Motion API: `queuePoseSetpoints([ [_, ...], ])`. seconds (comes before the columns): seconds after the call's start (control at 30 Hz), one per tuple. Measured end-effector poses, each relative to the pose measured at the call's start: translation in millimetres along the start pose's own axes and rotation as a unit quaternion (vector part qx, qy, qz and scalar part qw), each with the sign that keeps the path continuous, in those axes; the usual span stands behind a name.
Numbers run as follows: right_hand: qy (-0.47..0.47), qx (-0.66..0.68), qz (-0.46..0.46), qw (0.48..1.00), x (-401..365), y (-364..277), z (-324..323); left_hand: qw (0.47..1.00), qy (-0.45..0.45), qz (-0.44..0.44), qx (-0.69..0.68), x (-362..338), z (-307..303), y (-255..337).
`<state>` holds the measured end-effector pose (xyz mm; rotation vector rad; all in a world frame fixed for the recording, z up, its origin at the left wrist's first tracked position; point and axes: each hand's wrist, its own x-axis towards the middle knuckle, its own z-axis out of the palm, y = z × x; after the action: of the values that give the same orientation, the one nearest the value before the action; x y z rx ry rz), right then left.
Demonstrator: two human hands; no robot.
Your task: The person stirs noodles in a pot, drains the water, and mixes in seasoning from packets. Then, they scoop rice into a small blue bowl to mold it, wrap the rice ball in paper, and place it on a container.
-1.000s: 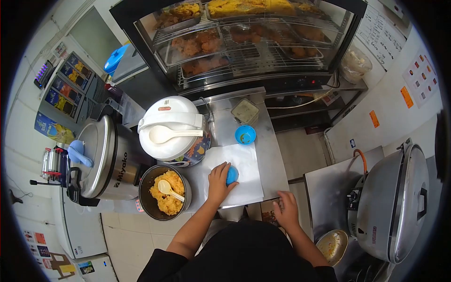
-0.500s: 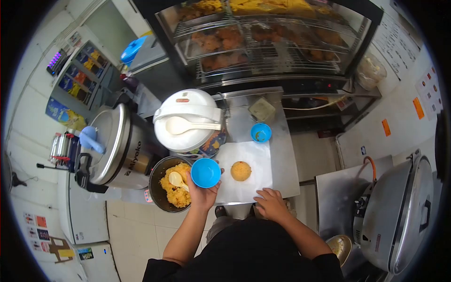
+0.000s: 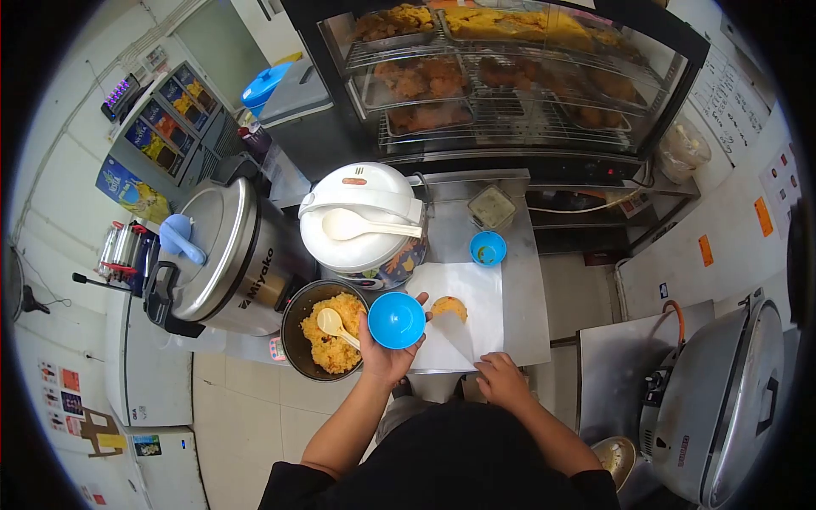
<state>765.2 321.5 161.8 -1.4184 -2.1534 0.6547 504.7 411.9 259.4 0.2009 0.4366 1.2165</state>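
Note:
In my left hand (image 3: 384,360) is a blue plastic bowl (image 3: 397,320), its open side facing up; the fingers are wrapped round it. My right hand (image 3: 503,379) pinches the near edge of a white sheet of wrapping paper (image 3: 486,293). A flap of that paper is raised and partly covers a round mound of yellow-orange rice (image 3: 450,307). To the left, a dark pot (image 3: 290,342) holds more of this rice (image 3: 327,355), with a cream rice spoon (image 3: 335,325) lying in it, close to my left wrist.
A white rice cooker (image 3: 357,191) with a spoon on its lid stands behind the pot. A large Miyako cooker (image 3: 255,272) is left of it. A second blue bowl (image 3: 488,249) and a square container (image 3: 491,207) sit behind the paper. A heated display case (image 3: 510,153) spans the back.
My right hand has lifted the near part of the paper, so it now folds over part of the rice mound. The view has shifted; my left hand still holds the blue bowl.

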Motion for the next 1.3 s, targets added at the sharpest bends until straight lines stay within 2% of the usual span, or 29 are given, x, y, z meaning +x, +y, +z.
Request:
queuePoseSetpoints([
  [0.3,-0.066,-0.065,-0.048,0.994,0.6,-5.2,-6.1,0.997,-0.072,-0.006,-0.020,12.2,3.8,-11.4],
  [0.4,-0.093,-0.072,-0.061,0.991,2.7,-7.4,-7.3,0.998,-0.069,0.008,-0.001,18.4,1.9,-13.7],
  [0.5,-0.119,-0.059,-0.071,0.989,0.8,-5.4,-7.8,0.995,0.016,0.013,0.097,36.6,-5.6,-14.0],
  [0.63,-0.105,-0.027,-0.091,0.990,-3.6,6.9,6.4,0.986,0.045,-0.022,0.161,73.8,0.7,-16.0],
  [0.77,-0.070,-0.012,-0.119,0.990,-6.8,9.2,7.0,0.938,0.103,-0.059,0.325,126.6,4.4,-28.6],
  [0.97,-0.026,0.013,-0.142,0.989,-11.6,21.1,15.6,0.871,0.201,-0.069,0.444,195.3,-16.6,-53.0],
  [1.07,-0.051,0.027,-0.111,0.992,-16.4,26.6,19.4,0.857,0.253,-0.086,0.441,219.1,-40.1,-62.9],
  [1.17,-0.040,0.046,-0.105,0.993,-18.2,27.4,18.3,0.860,0.261,-0.095,0.429,235.4,-61.8,-66.8],
  [1.27,-0.029,0.060,-0.094,0.993,-19.3,30.4,19.6,0.857,0.277,-0.091,0.425,231.0,-56.7,-65.6],
  [1.3,-0.020,0.059,-0.095,0.994,-18.4,32.8,19.5,0.841,0.278,-0.065,0.460,227.1,-49.1,-66.0],
])
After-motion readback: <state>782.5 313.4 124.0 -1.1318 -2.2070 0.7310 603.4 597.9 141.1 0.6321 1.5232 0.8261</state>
